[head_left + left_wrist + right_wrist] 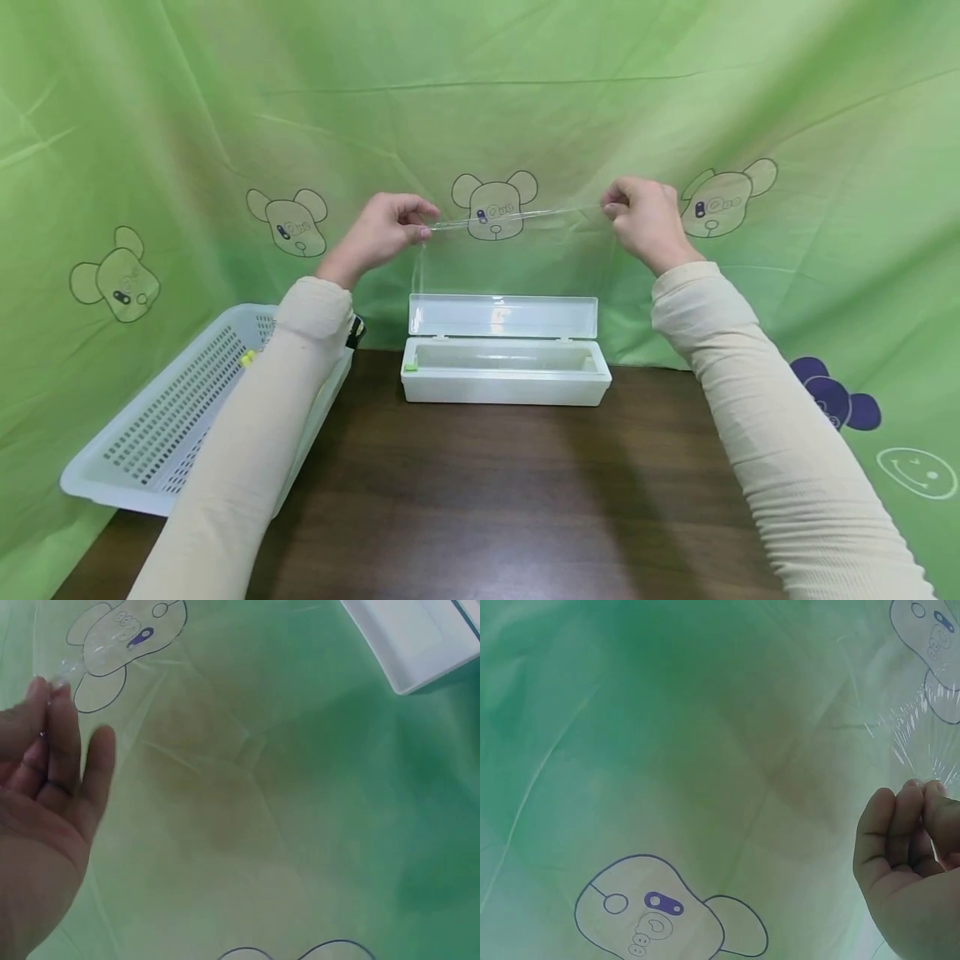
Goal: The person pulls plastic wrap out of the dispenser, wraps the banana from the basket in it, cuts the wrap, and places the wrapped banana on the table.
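Above the brown table (pixel 480 492), toward its far edge: clear plastic film (pixel 517 215), thin and glossy, gathered into a wrinkled band between the two hands
Film's long axis: left to right, its right end slightly higher
Left hand (pixel 382 232): pinches the film's left end between thumb and fingertips, one finger standing free
Right hand (pixel 647 218): pinches the opposite end, where the film fans into fine, shiny pleats
White box (pixel 502 392): long, smooth plastic, near the table's far edge, lower than the film and roughly parallel to it, with its translucent hinged lid (pixel 502 315) raised
Basket (pixel 120 500): white perforated plastic, at the table's far left corner, partly hidden by the left sleeve (pixel 240 450)
Cloth (pixel 600 50): green, creased, printed with bear-head outlines
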A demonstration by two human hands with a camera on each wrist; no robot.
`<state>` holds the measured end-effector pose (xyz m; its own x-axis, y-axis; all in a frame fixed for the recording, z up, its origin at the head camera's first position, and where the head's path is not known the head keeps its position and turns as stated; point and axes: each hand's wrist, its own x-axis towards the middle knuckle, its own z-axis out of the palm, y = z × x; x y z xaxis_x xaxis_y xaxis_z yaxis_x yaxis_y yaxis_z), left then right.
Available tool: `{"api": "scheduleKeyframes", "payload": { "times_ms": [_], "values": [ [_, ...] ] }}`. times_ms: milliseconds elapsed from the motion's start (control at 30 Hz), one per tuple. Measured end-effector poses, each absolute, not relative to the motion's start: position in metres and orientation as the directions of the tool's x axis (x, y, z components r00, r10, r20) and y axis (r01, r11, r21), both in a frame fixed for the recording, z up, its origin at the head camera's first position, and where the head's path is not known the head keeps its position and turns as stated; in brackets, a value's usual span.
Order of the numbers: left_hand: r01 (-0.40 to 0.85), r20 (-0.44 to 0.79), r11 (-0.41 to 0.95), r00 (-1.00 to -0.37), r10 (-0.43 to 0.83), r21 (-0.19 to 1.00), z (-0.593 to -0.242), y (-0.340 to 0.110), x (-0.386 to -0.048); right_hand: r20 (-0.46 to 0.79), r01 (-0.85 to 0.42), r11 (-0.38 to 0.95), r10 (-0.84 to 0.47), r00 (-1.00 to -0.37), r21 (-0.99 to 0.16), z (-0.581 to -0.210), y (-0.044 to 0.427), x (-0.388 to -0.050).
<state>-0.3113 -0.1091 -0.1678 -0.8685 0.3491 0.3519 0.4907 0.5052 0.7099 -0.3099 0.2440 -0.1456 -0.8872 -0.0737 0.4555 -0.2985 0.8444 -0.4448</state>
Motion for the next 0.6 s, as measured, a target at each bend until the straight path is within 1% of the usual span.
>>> {"api": "scheduleKeyframes", "payload": {
  "times_ms": [100,200,600],
  "values": [
    [0.471,0.343,0.611,-0.882,0.324,0.636,-0.164,-0.107,-0.313,0.458,-0.304,0.844,-0.079,-0.886,-0.442,-0.145,0.243,-0.310],
    [0.465,0.351,0.671,-0.884,0.310,0.577,-0.159,-0.103,-0.314,0.457,-0.301,0.844,-0.076,-0.886,-0.443,-0.144,0.243,-0.310],
    [0.444,0.433,0.701,-0.877,0.210,0.559,-0.152,-0.103,-0.320,0.507,-0.319,0.832,-0.054,-0.860,-0.454,-0.135,0.236,-0.312]
  ]
}}
